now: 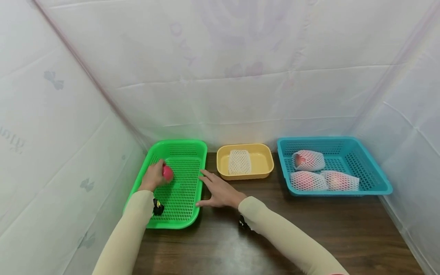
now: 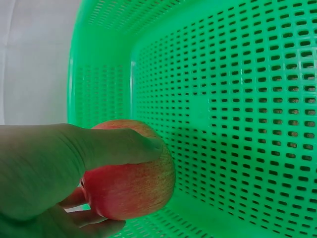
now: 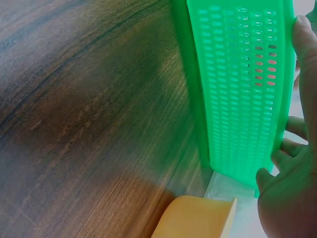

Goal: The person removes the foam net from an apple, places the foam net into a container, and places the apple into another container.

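**Left hand (image 1: 152,176) gripping red apple (image 1: 167,173) at green mesh basket (image 1: 172,225)**

Apple is over the basket's left part, between thumb and fingers; fingers partly hidden behind it. Can't tell if it touches the basket floor. Right hand (image 1: 220,191) holds nothing: fingers spread along the basket's right rim, hand cropped in right wrist view. Yellow tray (image 1: 262,164), also cropped there, holds a white foam net (image 1: 240,162). Blue basket (image 1: 374,185): three netted fruits (image 1: 309,181), skins part-veiled by mesh.

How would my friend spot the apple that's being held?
Find the green basket, left of the yellow tray. There, the left hand holds a red apple. Unlike the netted fruits in the blue basket, it's bare.
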Demonstrator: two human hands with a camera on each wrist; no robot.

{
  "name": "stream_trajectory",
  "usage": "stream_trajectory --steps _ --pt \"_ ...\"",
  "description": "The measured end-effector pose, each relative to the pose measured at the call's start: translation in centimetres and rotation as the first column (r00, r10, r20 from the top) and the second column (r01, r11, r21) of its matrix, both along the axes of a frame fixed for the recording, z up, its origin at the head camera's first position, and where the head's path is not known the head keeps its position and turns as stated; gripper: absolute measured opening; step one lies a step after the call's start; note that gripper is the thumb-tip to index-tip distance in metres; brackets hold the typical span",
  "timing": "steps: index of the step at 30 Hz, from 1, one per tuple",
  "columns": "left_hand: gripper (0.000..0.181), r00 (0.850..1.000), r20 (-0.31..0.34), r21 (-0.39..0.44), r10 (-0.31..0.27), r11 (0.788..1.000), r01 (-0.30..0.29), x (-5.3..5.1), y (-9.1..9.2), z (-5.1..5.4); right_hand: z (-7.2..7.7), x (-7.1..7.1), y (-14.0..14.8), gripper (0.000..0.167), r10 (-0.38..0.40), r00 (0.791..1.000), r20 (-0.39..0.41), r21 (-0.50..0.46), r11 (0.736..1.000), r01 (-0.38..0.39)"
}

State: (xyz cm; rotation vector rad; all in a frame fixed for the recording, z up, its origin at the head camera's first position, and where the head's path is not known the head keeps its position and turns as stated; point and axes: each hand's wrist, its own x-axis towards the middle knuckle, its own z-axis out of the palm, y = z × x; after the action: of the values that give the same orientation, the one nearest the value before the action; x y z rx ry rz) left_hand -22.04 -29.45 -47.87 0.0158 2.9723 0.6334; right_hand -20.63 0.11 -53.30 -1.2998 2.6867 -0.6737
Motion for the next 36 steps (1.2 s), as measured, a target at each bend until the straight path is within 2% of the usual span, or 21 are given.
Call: stream_trajectory --steps 8,16,23,29,36 --pt "0.061 0.999 0.044 -0.026 0.021 0.999 -0.02 -0.8 -0.8 -1.5 -0.3 0.0 0.0 0.105 0.0 1.0 -0.003 0.006 1.0 0.0" --pt "0.062 0.998 0.045 -0.052 0.033 0.998 -0.031 -1.2 -1.8 -2.7 -0.4 0.2 -0.1 0.104 -0.002 1.0 0.001 0.02 1.0 0.002" --pt "0.069 0.995 0.079 -0.03 0.058 0.998 -0.056 -1.5 -2.1 -3.1 -0.1 0.3 0.0 0.104 -0.004 1.0 0.01 0.021 1.0 0.004" --pt "0.07 0.992 0.101 -0.022 0.073 0.997 -0.071 -1.3 -1.8 -3.0 -0.1 0.3 0.1 0.103 0.0 1.0 0.023 0.008 1.0 0.0" --pt "0.079 0.996 0.073 -0.048 0.056 0.997 -0.053 -1.3 -1.3 -3.3 -0.2 0.2 0.0 0.103 -0.004 1.0 0.012 0.016 1.0 0.004"
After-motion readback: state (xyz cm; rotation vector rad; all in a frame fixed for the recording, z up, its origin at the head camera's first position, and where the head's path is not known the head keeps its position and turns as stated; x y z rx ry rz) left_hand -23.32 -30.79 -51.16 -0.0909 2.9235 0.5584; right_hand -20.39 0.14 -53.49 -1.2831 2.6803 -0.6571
